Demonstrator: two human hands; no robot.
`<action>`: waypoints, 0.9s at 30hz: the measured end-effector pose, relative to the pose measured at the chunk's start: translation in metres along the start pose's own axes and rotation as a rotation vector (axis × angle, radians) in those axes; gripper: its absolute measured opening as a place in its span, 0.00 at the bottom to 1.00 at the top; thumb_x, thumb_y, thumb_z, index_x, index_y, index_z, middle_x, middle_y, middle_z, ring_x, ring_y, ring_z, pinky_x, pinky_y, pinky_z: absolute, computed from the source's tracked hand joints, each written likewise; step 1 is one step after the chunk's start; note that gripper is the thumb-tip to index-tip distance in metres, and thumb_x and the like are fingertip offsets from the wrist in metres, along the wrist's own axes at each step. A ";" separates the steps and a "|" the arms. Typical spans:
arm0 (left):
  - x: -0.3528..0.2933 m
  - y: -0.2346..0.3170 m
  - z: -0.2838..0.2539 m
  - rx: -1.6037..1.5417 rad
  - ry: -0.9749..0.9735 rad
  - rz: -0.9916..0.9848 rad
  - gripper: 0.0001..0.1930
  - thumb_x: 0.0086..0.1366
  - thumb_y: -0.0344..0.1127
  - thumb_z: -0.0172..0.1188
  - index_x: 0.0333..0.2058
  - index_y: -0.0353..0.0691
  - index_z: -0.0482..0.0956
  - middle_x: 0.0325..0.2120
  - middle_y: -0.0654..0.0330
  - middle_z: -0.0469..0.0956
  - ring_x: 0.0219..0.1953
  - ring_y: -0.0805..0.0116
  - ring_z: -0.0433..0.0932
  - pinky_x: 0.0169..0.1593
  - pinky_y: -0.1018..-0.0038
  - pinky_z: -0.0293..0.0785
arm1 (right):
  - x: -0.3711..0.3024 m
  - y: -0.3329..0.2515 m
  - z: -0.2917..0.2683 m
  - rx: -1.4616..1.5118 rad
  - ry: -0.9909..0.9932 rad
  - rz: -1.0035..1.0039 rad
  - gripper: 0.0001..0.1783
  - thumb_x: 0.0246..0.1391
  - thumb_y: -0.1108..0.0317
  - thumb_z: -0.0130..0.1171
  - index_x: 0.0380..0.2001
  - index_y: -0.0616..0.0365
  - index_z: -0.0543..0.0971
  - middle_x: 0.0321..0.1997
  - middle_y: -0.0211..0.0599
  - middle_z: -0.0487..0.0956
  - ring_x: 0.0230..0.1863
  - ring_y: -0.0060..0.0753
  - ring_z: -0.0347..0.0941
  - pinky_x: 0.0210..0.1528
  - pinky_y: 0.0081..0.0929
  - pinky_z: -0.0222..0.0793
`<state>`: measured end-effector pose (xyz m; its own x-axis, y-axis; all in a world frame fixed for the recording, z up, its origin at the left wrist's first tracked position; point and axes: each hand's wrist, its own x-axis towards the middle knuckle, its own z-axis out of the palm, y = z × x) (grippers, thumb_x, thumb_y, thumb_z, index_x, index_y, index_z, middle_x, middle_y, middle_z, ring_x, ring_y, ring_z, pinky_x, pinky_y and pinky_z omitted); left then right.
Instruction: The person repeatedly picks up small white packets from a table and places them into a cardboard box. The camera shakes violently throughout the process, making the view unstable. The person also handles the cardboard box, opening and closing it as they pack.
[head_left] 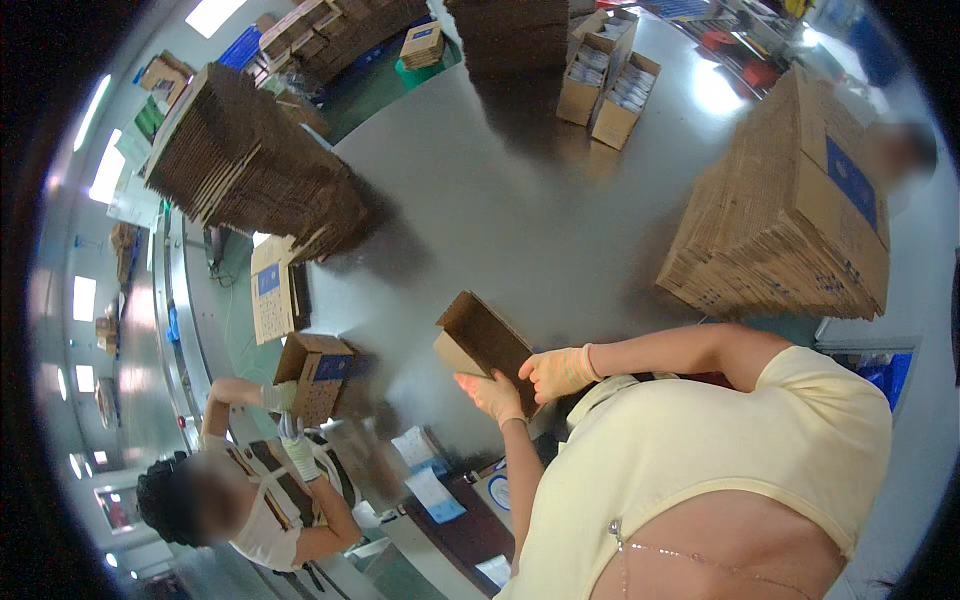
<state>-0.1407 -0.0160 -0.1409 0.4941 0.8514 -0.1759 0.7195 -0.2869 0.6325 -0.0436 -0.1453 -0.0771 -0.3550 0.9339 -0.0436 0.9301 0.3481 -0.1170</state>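
An open cardboard box (480,335) lies at the edge of the grey metal table, its hollow brown inside facing up. My left hand (492,396), in a pale orange glove, holds the box's near side wall, fingers along the cardboard. At the box's end closest to my body, my gloved right hand (560,375) is closed with bent fingers on the edge. Its fingertips are partly hidden, as is the box end beneath both hands.
Tall stacks of flattened cardboard stand on the table (470,200): a left stack (260,160), a far stack (505,40) and a right stack (780,210). Filled boxes (625,95) sit at the back. At left, a co-worker's gloved hands (293,430) hold another box (318,375).
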 end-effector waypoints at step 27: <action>-0.121 -0.159 -0.083 0.586 0.093 0.659 0.20 0.51 0.29 0.56 0.46 0.40 0.70 0.46 0.55 0.71 0.54 0.53 0.67 0.59 0.52 0.58 | 0.012 -0.019 -0.006 0.130 -0.223 0.275 0.07 0.51 0.66 0.54 0.28 0.56 0.79 0.23 0.37 0.78 0.37 0.37 0.76 0.59 0.31 0.57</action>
<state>-0.3555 -0.0374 -0.1577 0.8728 0.4588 0.1664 0.4496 -0.8885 0.0915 -0.0654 -0.1401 -0.0693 -0.1184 0.9451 -0.3045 0.9790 0.0599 -0.1948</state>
